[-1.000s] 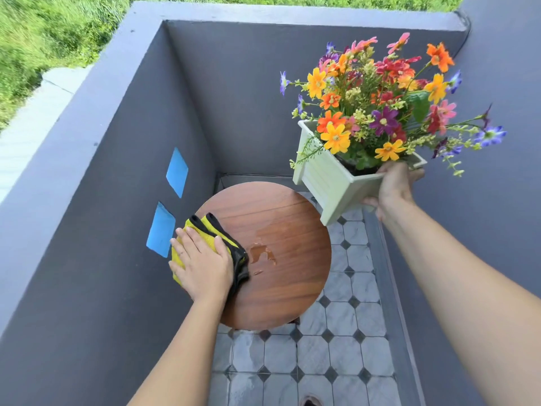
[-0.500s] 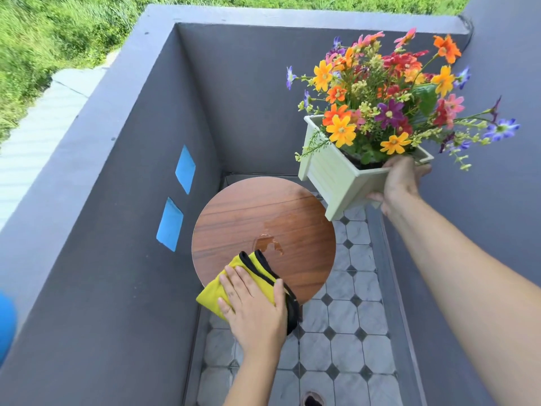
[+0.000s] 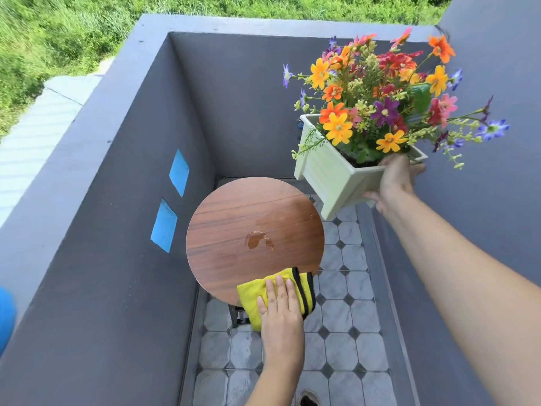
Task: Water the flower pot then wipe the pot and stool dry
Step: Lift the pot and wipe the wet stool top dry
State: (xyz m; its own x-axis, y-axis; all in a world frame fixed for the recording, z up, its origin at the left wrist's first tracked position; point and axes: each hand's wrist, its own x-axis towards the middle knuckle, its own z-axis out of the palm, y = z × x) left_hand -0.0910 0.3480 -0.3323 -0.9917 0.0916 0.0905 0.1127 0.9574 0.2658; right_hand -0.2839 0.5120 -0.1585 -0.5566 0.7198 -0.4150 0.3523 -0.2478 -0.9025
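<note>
Head view: left hand (image 3: 281,315) flat, pressing yellow cloth (image 3: 301,288) on stool (image 3: 234,230) lower edge; right hand (image 3: 393,180) grasping flower pot (image 3: 336,177), upper right.

Grey walls (image 3: 87,288), tiled floor (image 3: 358,351), grass (image 3: 58,30) beyond.

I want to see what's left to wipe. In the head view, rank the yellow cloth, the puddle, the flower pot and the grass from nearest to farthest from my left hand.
1. Yellow cloth: under the left hand, at the near edge of the stool.
2. Puddle: mid-stool, ahead.
3. Flower pot: held up on the right.
4. Grass: beyond the wall.
</note>
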